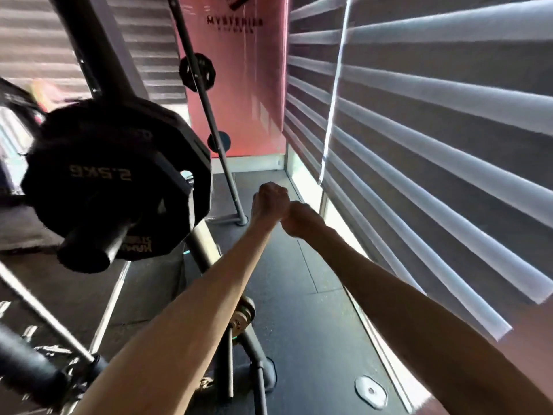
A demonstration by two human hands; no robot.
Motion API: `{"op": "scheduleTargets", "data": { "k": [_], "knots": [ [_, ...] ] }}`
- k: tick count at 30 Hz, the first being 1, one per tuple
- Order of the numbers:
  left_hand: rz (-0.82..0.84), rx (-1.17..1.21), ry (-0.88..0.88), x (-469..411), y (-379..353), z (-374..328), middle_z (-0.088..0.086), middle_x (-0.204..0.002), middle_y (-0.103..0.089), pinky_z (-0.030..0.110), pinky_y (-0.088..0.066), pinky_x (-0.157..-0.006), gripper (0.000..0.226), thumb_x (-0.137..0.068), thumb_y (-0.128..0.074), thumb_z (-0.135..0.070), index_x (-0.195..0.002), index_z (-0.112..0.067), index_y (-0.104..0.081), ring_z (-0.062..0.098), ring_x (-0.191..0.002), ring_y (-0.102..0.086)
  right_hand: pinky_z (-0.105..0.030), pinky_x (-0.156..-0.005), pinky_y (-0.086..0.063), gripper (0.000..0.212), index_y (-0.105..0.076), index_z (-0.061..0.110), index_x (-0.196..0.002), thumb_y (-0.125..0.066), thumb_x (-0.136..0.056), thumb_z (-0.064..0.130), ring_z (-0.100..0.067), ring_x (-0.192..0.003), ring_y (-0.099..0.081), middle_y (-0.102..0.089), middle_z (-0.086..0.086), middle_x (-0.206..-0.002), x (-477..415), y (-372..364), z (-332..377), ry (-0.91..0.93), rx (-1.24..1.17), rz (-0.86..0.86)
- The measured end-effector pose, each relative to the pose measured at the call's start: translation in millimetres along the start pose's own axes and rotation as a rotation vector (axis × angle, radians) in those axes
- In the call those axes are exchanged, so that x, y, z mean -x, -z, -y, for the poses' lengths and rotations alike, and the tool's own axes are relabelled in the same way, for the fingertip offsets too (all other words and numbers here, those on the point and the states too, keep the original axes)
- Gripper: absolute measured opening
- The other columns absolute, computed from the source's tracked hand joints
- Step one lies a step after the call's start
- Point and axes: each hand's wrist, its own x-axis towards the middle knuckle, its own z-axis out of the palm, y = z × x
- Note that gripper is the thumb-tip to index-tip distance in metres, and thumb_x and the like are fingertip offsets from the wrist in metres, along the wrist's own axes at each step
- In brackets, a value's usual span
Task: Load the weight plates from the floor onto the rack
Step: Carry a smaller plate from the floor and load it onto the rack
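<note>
Black weight plates marked 2.5 kg hang on a rack peg at the left, close to the camera. Farther back, a smaller black plate sits on the rack's slanted post, with another small plate lower down. Small metal plates sit low on the rack, partly hidden by my left forearm. Both arms reach forward over the dark floor. My left hand and my right hand are curled into fists, touching each other, and nothing shows in either. No plate is visible on the floor.
Striped window blinds fill the right side, with a pull cord. A pink banner stands at the back. The rack's base feet spread over the black rubber floor. A round silver floor cap lies near the window sill.
</note>
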Motion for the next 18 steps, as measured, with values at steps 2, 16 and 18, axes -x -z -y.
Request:
{"op": "scheduleTargets", "data": {
  "k": [2,16,18],
  "knots": [
    [-0.077,0.074,-0.044,-3,9,-45,0.025,-0.112,-0.069,0.037,-0.05,-0.092,0.028,-0.095,-0.048,-0.012,-0.103,0.004,-0.069,0.036,-0.11,-0.064,-0.038,-0.09,-0.05,0.038,-0.062,0.008,-0.121,-0.042,-0.099,0.032,-0.034,-0.113,-0.063,-0.066,-0.013,-0.12,1,44,7,0.033,-0.034,-0.099],
    [-0.5,-0.186,-0.495,74,186,-118,-0.001,-0.118,-0.07,0.029,-0.047,-0.101,0.028,-0.099,-0.047,-0.022,-0.117,-0.015,-0.068,0.012,-0.112,-0.063,-0.031,-0.085,-0.05,0.025,-0.064,0.02,-0.111,-0.049,-0.1,0.036,-0.016,-0.096,-0.066,-0.071,0.001,-0.107,71,107,118,0.469,-0.652,-0.312],
    [-0.594,-0.268,-0.495,81,219,-102,-0.001,-0.119,-0.07,0.026,-0.046,-0.1,0.028,-0.099,-0.048,-0.022,-0.118,-0.014,-0.068,0.013,-0.114,-0.062,-0.03,-0.088,-0.049,0.027,-0.064,0.018,-0.114,-0.049,-0.101,0.036,-0.017,-0.1,-0.065,-0.07,-0.001,-0.108,77,97,136,0.528,-0.681,-0.276]
  ]
}}
